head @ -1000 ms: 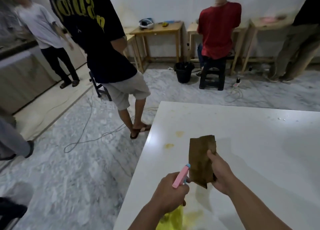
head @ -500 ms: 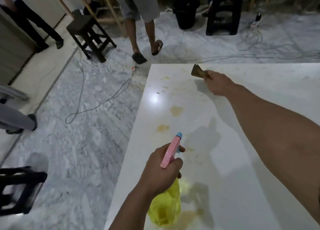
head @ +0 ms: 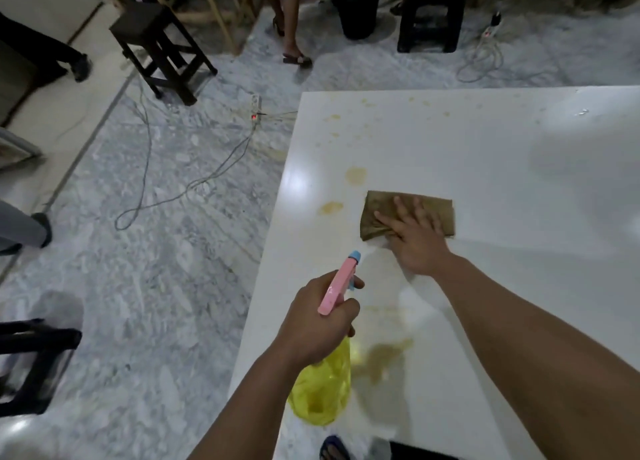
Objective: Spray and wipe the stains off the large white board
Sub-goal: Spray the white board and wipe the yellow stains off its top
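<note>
My right hand (head: 414, 238) presses flat on the brown cloth (head: 408, 215), fingers spread. Nearest stains (head: 331, 207) lie just left of the cloth on the white board (head: 502, 169), so that hand's closer. Cloth's long axis runs left-right. Left hand (head: 317, 324) grips the spray bottle (head: 327, 373), below-left of the cloth, nozzle twd it. No readable labels.

Cloth (head: 408, 214) under right hand (head: 414, 238)

left hand (head: 317, 324): fingers curled, gripping | right hand (head: 415, 240): flat, fingers spread, arm extended
</note>
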